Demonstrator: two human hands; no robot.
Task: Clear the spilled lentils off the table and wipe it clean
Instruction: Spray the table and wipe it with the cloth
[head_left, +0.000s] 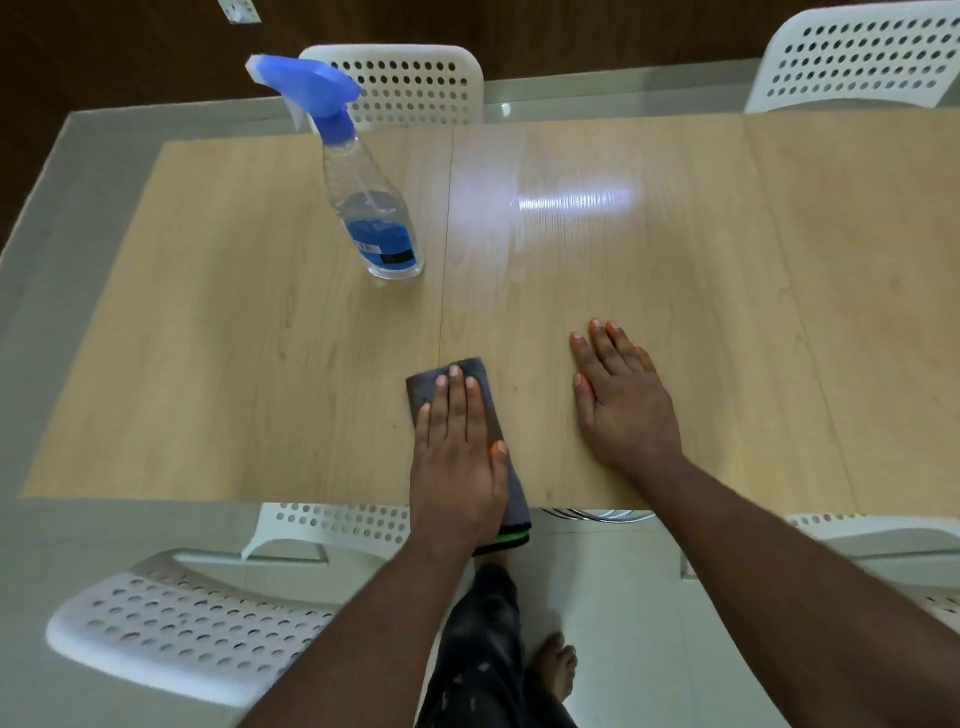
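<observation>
Both hands lie flat: left hand (457, 452) pressing the grey cloth (470, 387), right hand (623, 400) bare on the tabletop (234, 322), grasping nothing. Overhanging the lower edge, the cloth could slip off.

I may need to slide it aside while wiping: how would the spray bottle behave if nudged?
The spray bottle looks tall on a narrow base, so it probably tips rather than slides. It seems under half full, so likely light. The smooth table might let a low push slide it.
</observation>
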